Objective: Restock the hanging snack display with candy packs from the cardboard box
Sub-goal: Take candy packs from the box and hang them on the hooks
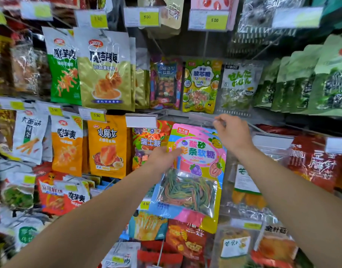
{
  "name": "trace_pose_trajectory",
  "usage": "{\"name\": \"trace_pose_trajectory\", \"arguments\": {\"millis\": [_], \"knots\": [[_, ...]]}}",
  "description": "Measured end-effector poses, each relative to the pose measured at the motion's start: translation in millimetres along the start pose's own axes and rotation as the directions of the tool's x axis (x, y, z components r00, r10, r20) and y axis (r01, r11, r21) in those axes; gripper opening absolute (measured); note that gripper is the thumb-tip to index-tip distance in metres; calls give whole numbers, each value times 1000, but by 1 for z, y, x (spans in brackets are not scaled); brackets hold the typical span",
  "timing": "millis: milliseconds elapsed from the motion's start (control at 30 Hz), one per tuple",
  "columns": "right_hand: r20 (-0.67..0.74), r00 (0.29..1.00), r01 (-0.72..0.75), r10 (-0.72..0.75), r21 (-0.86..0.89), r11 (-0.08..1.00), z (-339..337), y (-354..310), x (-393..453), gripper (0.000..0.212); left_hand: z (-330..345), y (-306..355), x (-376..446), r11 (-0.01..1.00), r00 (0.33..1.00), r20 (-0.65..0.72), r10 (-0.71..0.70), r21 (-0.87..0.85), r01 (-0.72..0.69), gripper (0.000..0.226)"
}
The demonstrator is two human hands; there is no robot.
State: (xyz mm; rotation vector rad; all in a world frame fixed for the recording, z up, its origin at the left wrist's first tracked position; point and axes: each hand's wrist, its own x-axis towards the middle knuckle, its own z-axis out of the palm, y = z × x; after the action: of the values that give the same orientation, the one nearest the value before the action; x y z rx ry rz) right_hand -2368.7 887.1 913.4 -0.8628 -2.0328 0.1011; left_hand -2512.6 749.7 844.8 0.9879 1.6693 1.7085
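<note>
A large pink, yellow and blue candy pack [193, 171] with multicoloured strips in its clear window hangs in front of the display at centre. My left hand [164, 156] grips its left edge, thumb on the front. Above it, my right hand [232, 132] pinches the tip of a metal display peg [205, 118] by the pack's top right corner. Whether the pack is threaded on the peg is hidden by my hand. The cardboard box is out of view.
Rows of hanging snack bags fill the wall: a gold bag [106, 74] and a green bag [63, 68] upper left, an orange bag [108, 146] to the left, green seaweed packs [309, 82] at right, red packs [317, 157] lower right. Yellow price tags [149, 17] jut out above.
</note>
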Motion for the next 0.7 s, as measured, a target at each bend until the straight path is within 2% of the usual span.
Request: {"name": "trace_pose_trajectory", "arguments": {"millis": [167, 333, 467, 633, 700], "knots": [[12, 999, 35, -36, 32, 999, -1, 5, 3, 26, 19, 10, 10, 999, 999, -29, -25, 36, 26, 16], [22, 997, 74, -75, 37, 997, -3, 8, 4, 27, 26, 14, 17, 995, 996, -66, -63, 69, 67, 36], [22, 995, 97, -98, 33, 995, -2, 9, 1, 26, 27, 7, 17, 998, 997, -71, -34, 41, 37, 14], [35, 997, 69, -73, 112, 991, 3, 8, -7, 29, 27, 12, 19, 996, 994, -92, -63, 50, 68, 21], [34, 994, 101, -105, 98, 990, 5, 11, -12, 32, 27, 11, 20, 995, 992, -92, -81, 52, 87, 21]]}}
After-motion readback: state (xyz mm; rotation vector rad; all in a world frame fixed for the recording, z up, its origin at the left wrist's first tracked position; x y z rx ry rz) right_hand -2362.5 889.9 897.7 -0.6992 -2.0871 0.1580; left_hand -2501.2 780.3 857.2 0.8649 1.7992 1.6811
